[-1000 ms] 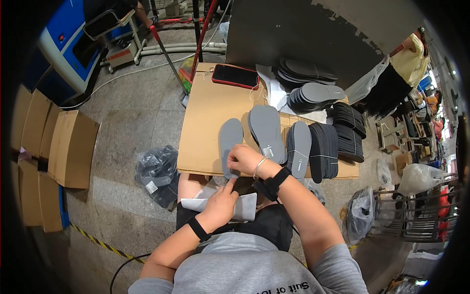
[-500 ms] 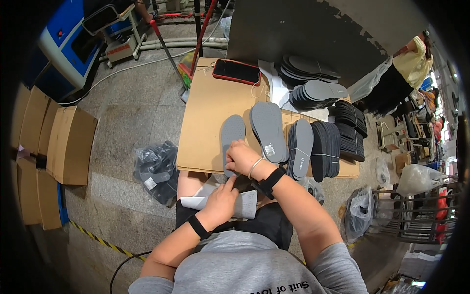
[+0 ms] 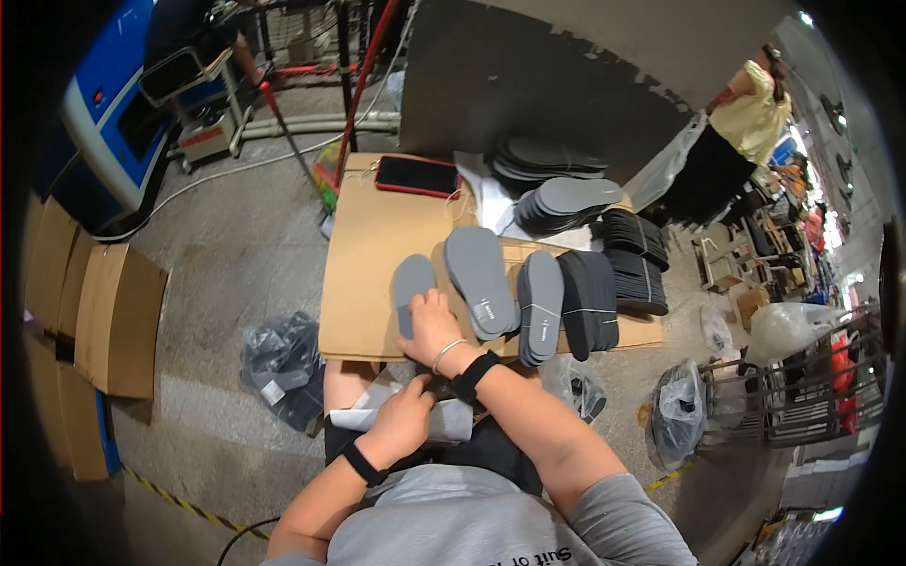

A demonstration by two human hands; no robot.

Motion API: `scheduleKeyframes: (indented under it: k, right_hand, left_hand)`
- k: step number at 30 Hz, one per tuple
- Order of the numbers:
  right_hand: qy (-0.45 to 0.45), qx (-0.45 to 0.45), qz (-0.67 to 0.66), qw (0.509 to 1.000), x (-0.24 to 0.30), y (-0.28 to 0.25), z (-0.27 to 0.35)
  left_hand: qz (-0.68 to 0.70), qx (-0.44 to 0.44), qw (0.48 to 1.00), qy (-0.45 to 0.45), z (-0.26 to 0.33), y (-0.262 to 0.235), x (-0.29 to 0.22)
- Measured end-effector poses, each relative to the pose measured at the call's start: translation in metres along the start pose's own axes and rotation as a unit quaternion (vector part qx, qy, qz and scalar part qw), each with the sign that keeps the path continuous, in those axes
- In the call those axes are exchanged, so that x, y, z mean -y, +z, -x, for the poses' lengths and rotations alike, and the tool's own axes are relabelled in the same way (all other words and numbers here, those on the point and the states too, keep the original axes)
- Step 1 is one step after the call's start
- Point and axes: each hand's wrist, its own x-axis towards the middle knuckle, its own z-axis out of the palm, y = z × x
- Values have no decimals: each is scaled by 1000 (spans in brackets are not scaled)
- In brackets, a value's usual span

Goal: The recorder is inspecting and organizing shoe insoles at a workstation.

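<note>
- As the right hand (image 3: 431, 325) curls over a grey insole (image 3: 413, 280), its grip cannot be told
- That insole lies on cardboard (image 3: 360, 253), left of the stacks (image 3: 541, 307)
- Left hand (image 3: 400, 421) over white paper (image 3: 452, 424), grip likewise unclear

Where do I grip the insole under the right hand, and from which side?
Probably pinch the insole at its far end, by the edges, from the left: it lies flat, the right hand overlaps its nearer part, cardboard lies bare on the left, and more insoles sit close on the right.
</note>
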Motion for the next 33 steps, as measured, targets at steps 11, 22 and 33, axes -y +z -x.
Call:
scheduleKeyframes:
  k: [11, 22, 33]
  right_hand:
    - [-77, -78, 24, 994, -38, -88, 32]
    - [-15, 164, -374, 913, -34, -45, 82]
    - [-309, -111, 31, 944, -33, -45, 91]
  left_hand:
    - [62, -57, 996, 16, -2, -15, 17]
    - [147, -52, 987, -47, -14, -30, 7]
    - [118, -37, 991, -56, -20, -25, 15]
